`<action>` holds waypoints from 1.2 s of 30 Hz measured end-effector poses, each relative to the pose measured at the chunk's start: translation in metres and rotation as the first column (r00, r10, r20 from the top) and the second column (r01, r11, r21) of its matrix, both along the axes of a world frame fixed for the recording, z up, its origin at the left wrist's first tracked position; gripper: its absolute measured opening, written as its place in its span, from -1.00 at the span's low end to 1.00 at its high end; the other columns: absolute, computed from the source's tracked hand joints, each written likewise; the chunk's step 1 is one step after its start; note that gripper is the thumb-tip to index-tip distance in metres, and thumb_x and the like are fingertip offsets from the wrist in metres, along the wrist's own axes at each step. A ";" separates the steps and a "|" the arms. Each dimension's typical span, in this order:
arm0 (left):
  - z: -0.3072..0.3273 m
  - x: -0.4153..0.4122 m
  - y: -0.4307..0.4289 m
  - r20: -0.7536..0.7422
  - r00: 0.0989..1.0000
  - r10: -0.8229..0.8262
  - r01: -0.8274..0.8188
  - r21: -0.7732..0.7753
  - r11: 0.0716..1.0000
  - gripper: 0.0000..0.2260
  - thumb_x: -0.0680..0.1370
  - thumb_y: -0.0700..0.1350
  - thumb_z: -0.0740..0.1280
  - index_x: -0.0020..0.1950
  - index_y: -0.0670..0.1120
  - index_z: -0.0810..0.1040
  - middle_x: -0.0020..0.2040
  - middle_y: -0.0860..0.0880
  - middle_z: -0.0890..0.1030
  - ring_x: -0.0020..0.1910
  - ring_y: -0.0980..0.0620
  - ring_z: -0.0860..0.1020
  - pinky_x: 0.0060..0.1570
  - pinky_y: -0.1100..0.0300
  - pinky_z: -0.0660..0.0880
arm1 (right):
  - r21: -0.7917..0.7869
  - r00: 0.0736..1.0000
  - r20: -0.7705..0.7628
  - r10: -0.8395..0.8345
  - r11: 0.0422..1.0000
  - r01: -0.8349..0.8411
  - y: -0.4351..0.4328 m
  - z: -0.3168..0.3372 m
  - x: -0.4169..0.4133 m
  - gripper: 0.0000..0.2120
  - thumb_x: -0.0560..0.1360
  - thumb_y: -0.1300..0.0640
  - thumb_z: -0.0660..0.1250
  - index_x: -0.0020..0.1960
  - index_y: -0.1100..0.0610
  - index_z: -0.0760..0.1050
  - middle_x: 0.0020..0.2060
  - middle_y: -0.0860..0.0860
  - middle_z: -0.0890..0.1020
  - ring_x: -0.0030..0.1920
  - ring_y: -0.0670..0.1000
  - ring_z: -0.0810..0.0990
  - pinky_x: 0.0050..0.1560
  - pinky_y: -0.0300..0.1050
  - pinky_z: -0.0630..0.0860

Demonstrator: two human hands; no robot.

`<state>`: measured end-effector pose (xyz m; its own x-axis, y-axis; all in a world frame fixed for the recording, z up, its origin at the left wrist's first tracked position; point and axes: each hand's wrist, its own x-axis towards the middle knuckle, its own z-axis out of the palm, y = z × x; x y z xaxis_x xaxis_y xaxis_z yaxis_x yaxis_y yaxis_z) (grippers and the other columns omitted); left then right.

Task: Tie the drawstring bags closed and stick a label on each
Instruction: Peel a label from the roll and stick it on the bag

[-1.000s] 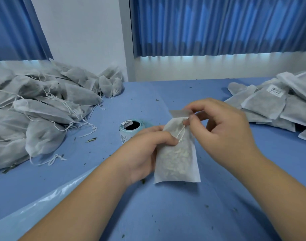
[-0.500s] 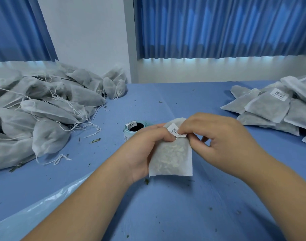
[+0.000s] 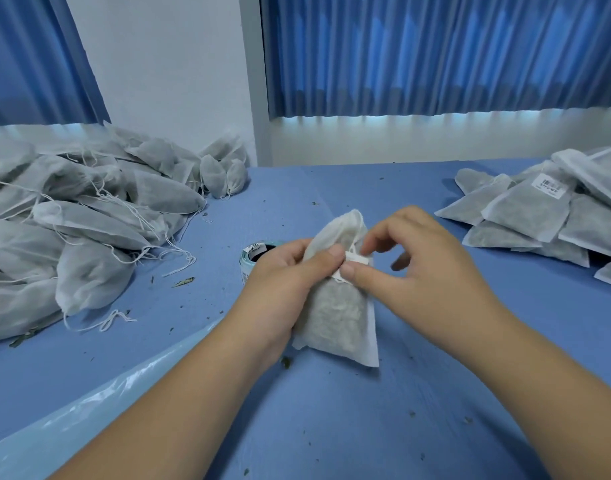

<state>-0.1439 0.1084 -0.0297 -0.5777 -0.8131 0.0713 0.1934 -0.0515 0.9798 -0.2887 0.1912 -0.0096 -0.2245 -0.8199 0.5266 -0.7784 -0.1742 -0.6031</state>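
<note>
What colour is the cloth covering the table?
Plain blue table cloth, flecked with small dark leaf bits; the head view shows it.

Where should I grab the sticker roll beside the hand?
Probably from above: the label roll stands on end, hole up, so pinch its rim with a thumb inside. Come from its left, since the left hand crowds its right side.

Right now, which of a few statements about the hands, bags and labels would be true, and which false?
1. The left hand and right hand both hold one bag. True.
2. A label sits on that bag between the thumbs. True.
3. The roll stands right of the bag. False: it stands left of it, behind the left hand.
4. No bag in the right pile shows a label. False: one shows a printed label.
</note>
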 end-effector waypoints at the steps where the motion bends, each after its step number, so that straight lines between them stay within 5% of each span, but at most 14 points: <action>1: 0.001 0.000 0.000 -0.024 1.000 0.001 -0.001 0.007 1.000 -0.72 0.42 -0.01 0.46 0.02 -0.16 0.65 -0.14 -0.10 0.69 -0.17 -0.03 0.65 -0.19 0.14 0.56 | 0.031 0.993 0.109 -0.049 0.998 0.046 -0.001 0.000 0.000 -0.74 0.30 -0.10 0.50 -0.14 -0.05 0.49 -0.12 -0.15 0.52 -0.09 -0.20 0.51 -0.15 -0.40 0.40; 3: 0.001 -0.001 0.001 -0.055 0.998 0.009 -0.009 0.008 1.000 -0.74 0.41 0.02 0.42 -0.05 -0.15 0.66 -0.17 -0.11 0.68 -0.22 -0.02 0.65 -0.24 0.16 0.58 | 0.171 0.913 0.404 -0.060 0.985 -0.011 -0.002 0.003 -0.001 -0.62 0.25 -0.10 0.56 -0.08 0.02 0.49 -0.17 -0.12 0.58 -0.24 -0.20 0.55 -0.25 -0.34 0.44; 6: 0.000 -0.003 0.004 -0.062 0.998 0.015 -0.016 -0.009 1.000 -0.73 0.39 0.05 0.42 -0.10 -0.13 0.66 -0.19 -0.13 0.68 -0.25 -0.02 0.64 -0.28 0.16 0.57 | 0.296 0.710 0.704 0.033 0.894 -0.335 -0.001 0.007 -0.005 -0.52 0.21 -0.10 0.54 -0.03 0.17 0.52 -0.25 -0.02 0.68 -0.34 -0.09 0.59 -0.38 -0.25 0.45; 9: -0.002 -0.005 0.006 -0.091 0.996 0.000 0.001 0.008 1.000 -0.74 0.41 0.05 0.43 -0.09 -0.13 0.68 -0.15 -0.16 0.69 -0.23 -0.05 0.66 -0.29 0.15 0.58 | 0.245 0.594 0.800 0.088 0.856 -0.456 0.000 0.008 -0.008 -0.60 0.20 -0.06 0.51 -0.09 0.13 0.52 -0.29 0.01 0.66 -0.37 -0.07 0.54 -0.37 -0.24 0.45; 12: -0.001 -0.006 0.006 -0.107 0.994 -0.035 0.042 0.065 0.997 -0.78 0.38 0.04 0.45 -0.14 -0.10 0.71 -0.12 -0.17 0.71 -0.19 -0.06 0.68 -0.27 0.14 0.59 | 0.176 0.510 0.855 0.097 0.871 -0.459 -0.003 0.005 -0.010 -0.65 0.17 -0.03 0.52 -0.19 0.14 0.51 -0.28 0.07 0.66 -0.29 0.03 0.54 -0.15 -0.07 0.47; 15: -0.001 -0.006 0.006 -0.098 0.987 -0.130 0.142 0.124 0.982 -0.82 0.44 -0.06 0.49 -0.03 -0.11 0.72 0.02 -0.19 0.70 -0.02 -0.08 0.68 -0.06 0.10 0.62 | 0.097 0.418 0.902 0.103 0.898 -0.430 -0.005 0.003 -0.014 -0.77 0.23 0.05 0.50 -0.27 0.16 0.54 -0.29 0.12 0.66 -0.27 0.08 0.59 -0.20 -0.09 0.55; 18: 0.000 -0.005 0.007 -0.059 0.979 -0.196 0.203 0.161 0.966 -0.67 0.48 -0.15 0.45 0.21 -0.24 0.61 0.16 -0.24 0.65 0.13 -0.15 0.63 0.02 0.10 0.61 | 0.140 0.535 0.843 0.047 0.943 -0.303 -0.004 0.004 -0.019 -0.82 0.36 0.07 0.50 -0.29 0.15 0.57 -0.32 0.10 0.66 -0.33 0.03 0.60 -0.34 -0.16 0.54; 22: -0.001 -0.007 0.007 -0.023 0.987 -0.161 0.162 0.147 0.976 -0.61 0.49 -0.14 0.37 0.26 -0.30 0.55 0.19 -0.29 0.62 0.23 -0.25 0.57 0.23 -0.05 0.54 | 0.183 0.726 0.685 0.060 0.951 -0.251 -0.004 0.005 -0.022 -0.78 0.42 0.01 0.48 -0.20 0.16 0.57 -0.35 0.01 0.66 -0.36 -0.06 0.61 -0.36 -0.24 0.53; 24: -0.002 -0.007 0.008 -0.036 0.989 -0.141 0.145 0.146 0.979 -0.62 0.52 -0.10 0.34 0.25 -0.31 0.56 0.19 -0.31 0.62 0.22 -0.27 0.58 0.26 -0.09 0.51 | 0.215 0.756 0.647 0.099 0.927 -0.306 -0.003 0.004 -0.021 -0.76 0.39 0.01 0.50 -0.15 0.17 0.58 -0.32 0.01 0.66 -0.32 -0.04 0.61 -0.30 -0.20 0.53; 28: -0.001 -0.010 0.010 -0.037 0.995 -0.087 0.092 0.165 0.982 -0.61 0.49 -0.03 0.35 0.17 -0.29 0.62 0.09 -0.28 0.66 0.04 -0.16 0.67 -0.06 0.08 0.62 | 0.261 0.806 0.577 0.131 0.906 -0.334 -0.001 0.005 -0.022 -0.77 0.41 0.07 0.50 -0.08 0.21 0.58 -0.27 0.06 0.64 -0.27 -0.02 0.57 -0.23 -0.10 0.48; 36: 0.010 -0.029 0.016 -0.052 0.984 0.171 -0.149 0.286 0.946 -0.73 0.57 -0.11 0.27 0.14 -0.25 0.61 0.05 -0.26 0.68 -0.04 -0.19 0.68 0.01 -0.04 0.61 | 0.298 0.811 0.558 0.175 0.870 -0.393 0.003 0.011 -0.031 -0.74 0.44 0.01 0.48 0.09 0.03 0.55 -0.25 -0.06 0.66 -0.25 -0.07 0.62 -0.22 -0.13 0.56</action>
<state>-0.1730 0.1242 -0.0201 -0.4401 -0.8878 -0.1345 0.2944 -0.2842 0.9125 -0.3198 0.1946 0.0009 -0.0882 -0.9954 0.0382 -0.3011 -0.0100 -0.9536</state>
